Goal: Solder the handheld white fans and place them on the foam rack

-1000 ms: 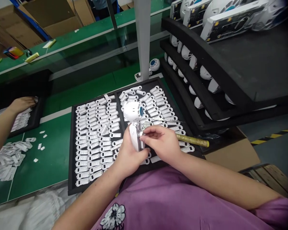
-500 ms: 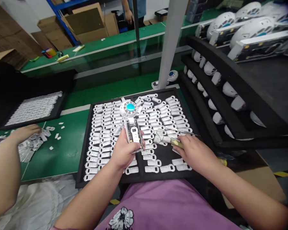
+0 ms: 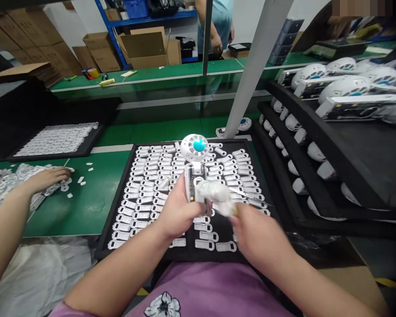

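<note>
My left hand [image 3: 176, 204] grips the handle of a white handheld fan-like device [image 3: 194, 147], its round, vented head with a blue centre pointing away from me. The handle's dark inner side faces up, with a pale cover piece [image 3: 198, 180] on it, partly hidden. In my right hand [image 3: 260, 229] is a short tool [image 3: 216, 193] with a head wrapped in white material, blurred by motion. That head overlaps the device's handle; whether they touch I cannot tell. Beneath both hands lies a black tray [image 3: 102, 251] with rows of small white cover pieces [image 3: 141, 193].
At right, stacked black trays [image 3: 317, 176] hold more white devices [image 3: 346, 90]. A grey post [image 3: 251, 75] rises behind my tray. On the left, a co-worker's hand [image 3: 49, 178] rests on a heap of white parts [image 3: 16, 182]. Another person [image 3: 214, 26] stands across the green bench.
My right hand has brought the wrapped tool left, from over the tray to the device's handle. The view has tilted up. The co-worker's hand has moved across the heap.
</note>
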`<state>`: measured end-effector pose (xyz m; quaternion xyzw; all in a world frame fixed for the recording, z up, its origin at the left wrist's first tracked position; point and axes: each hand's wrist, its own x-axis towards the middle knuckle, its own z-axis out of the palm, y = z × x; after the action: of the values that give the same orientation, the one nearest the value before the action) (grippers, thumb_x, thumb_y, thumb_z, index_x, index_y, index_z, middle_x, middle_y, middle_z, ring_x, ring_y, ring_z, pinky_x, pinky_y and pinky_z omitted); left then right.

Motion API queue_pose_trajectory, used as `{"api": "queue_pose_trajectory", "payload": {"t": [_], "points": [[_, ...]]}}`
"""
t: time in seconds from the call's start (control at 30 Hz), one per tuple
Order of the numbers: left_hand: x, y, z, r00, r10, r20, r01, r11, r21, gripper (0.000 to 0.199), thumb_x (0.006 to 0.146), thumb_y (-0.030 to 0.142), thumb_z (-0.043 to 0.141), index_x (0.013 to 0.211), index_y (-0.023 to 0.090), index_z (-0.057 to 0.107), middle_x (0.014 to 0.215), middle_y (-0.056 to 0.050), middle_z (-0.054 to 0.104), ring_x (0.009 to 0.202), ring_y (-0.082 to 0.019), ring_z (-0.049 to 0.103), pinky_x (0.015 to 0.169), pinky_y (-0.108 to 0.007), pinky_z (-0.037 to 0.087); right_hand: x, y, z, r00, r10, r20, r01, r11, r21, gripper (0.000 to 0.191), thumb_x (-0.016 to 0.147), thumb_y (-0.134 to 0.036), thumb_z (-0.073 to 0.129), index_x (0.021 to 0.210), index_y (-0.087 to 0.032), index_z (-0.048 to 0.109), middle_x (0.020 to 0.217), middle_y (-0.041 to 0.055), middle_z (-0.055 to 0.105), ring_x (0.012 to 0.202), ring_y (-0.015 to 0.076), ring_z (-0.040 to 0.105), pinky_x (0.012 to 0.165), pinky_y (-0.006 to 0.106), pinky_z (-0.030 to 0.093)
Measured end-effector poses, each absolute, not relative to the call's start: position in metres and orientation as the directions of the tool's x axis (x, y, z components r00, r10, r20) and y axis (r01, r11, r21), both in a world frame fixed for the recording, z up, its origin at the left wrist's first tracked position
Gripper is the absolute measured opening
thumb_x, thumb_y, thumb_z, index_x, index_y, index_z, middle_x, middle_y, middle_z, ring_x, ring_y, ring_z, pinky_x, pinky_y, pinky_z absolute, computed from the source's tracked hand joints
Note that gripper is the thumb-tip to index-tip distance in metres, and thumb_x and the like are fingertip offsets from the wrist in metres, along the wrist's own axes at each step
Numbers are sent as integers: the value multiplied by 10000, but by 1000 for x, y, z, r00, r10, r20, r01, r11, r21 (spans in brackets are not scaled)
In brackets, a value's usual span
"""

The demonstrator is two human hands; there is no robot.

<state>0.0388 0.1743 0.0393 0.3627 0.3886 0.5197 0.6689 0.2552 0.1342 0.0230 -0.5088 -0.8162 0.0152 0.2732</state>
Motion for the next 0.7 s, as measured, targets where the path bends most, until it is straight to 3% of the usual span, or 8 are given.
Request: {"api": "queue_pose_trajectory", "payload": {"t": [0.17, 0.33, 0.53, 0.6, 0.7], "points": [[39, 172, 40, 167, 975, -147, -406, 204, 891, 493, 590, 45, 654, 1024, 208, 485, 814, 14, 630, 625, -142, 609, 555, -279, 524, 237, 137, 14, -350, 801, 486, 781, 536, -321, 272, 1019, -295, 330, 1006, -184, 578, 755, 76, 678, 628, 221, 642, 559, 326, 468], [37, 169, 39, 180, 980, -91, -410, 159, 898, 547, 590, 28, 665, 1074, 219, 497, 830, 19, 635, 664, -135, 608, 571, -250, 510, 236, 135, 19, -403, 756, 516, 734, 604, -312, 191, 1015, -238, 354, 971, -190, 534, 684, 28, 647, 561, 186, 613, 525, 302, 446], [37, 166, 37, 240, 961, -134, -406, 225, 886, 549, 609, 75, 683, 1090, 232, 468, 822, 5, 635, 648, -164, 617, 579, -305, 523, 239, 146, 27, -374, 703, 604, 761, 605, -233, 200, 1024, -257, 362, 1032, -181, 547, 750, 61, 676, 635, 204, 648, 578, 313, 465], [37, 165, 38, 244, 957, -154, -429, 249, 868, 564, 628, 155, 707, 1126, 247, 460, 838, -2, 630, 643, -179, 620, 569, -320, 514, 239, 147, 30, -389, 711, 586, 757, 609, -236, 216, 1028, -274, 344, 1000, -194, 543, 706, 46, 654, 593, 201, 623, 553, 318, 449], [39, 164, 38, 204, 967, -150, -500, 235, 833, 477, 752, 449, 650, 1150, 246, 480, 899, -49, 651, 702, -234, 650, 597, -376, 523, 236, 139, 30, -411, 701, 583, 714, 645, -272, 260, 1032, -288, 306, 990, -190, 543, 734, 65, 664, 627, 204, 627, 586, 319, 458]]}}
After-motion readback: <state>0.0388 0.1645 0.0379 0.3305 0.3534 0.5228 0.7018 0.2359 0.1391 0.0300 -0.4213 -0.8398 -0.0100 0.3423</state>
